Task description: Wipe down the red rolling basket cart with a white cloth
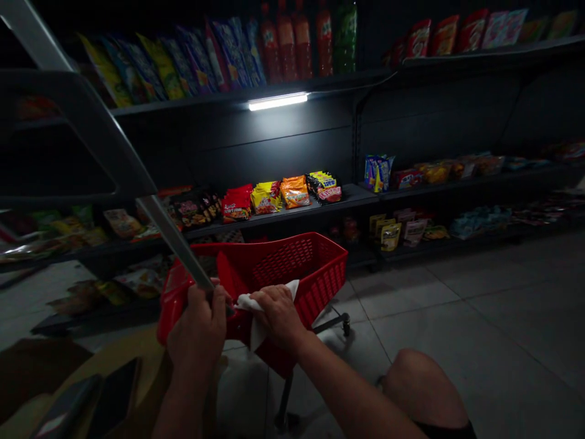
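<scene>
A red plastic shopping cart basket (pixel 323 277) with slotted sides stands on wheeled legs in front of me. My right hand (pixel 278 314) presses a white cloth (pixel 256 329) against its near rim, fingers closed over the cloth. Part of the cloth hangs down the outer side. My left hand (pixel 198 326) is closed around the lower end of a grey metal bar (pixel 176 241), right beside the basket's red end. That bar slants up to the upper left, where a dark handle frame (pixel 98 131) joins it.
Dark shelves (pixel 338 201) hold snack packets (pixel 295 192) and bottles (pixel 286 46) behind the cart, under a lit lamp tube (pixel 278 101). Two dark, flat phone-like objects (pixel 114 396) lie on a yellowish surface at lower left. A bent knee (pixel 423 387) is at lower right, over the tiled floor (pixel 516 305).
</scene>
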The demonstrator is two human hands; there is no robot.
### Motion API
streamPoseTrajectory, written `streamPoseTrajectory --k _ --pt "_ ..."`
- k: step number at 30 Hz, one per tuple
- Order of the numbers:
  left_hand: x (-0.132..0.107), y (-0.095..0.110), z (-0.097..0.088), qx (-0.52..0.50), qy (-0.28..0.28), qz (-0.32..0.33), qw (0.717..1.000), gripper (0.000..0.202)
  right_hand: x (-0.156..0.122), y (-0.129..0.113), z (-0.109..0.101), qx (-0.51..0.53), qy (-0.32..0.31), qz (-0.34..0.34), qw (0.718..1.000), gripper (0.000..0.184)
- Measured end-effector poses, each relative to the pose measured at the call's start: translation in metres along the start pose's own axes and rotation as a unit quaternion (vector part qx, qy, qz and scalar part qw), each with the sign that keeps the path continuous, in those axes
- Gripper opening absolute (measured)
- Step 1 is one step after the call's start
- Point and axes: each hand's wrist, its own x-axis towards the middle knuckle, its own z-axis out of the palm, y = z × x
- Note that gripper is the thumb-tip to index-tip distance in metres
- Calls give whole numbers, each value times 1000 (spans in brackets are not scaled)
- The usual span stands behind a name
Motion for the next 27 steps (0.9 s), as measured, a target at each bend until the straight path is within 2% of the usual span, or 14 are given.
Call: streamPoseTrajectory --k 3,6,8,10,12,13,15,17,18,20,22,27 --pt "1 -9 -4 10 -6 4 1000 33 -5 22 -2 -20 -11 6 1000 25" --pt "2 -19 -8 8 -15 18 1000 30 -15 55 -13 -41 24 46 998 23" --pt "2 -22 -10 4 -10 23 1000 30 -18 63 -19 -42 58 86 994 24" --pt "2 -23 -10 2 -11 23 1000 30 -17 49 -19 -29 75 125 989 28" --pt "2 -22 -10 6 -20 22 1000 31 -13 13 -11 -3 59 128 990 30" --pt "3 -21 -10 13 -20 20 1000 32 -10 -8 -5 16 31 97 995 30" --pt "3 -22 -10 34 -11 11 999 33 -6 -45 10 23 22 54 998 38" --pt "4 -27 -10 46 -4 2 999 34 -3 -60 22 9 22 19 1000 43" --pt "4 -30 -9 45 -1 1 999 34 -2 -57 26 -1 17 -5 1000 43" --pt "6 -40 -7 37 6 8 999 35 -4 -33 26 -20 -3 -55 998 40" --pt "6 -49 -5 24 14 20 999 35 -10 5 18 -43 -18 -69 997 36" --pt "6 -59 -4 -5 41 5 999 35 -33 103 -28 -124 -34 -40 991 29"
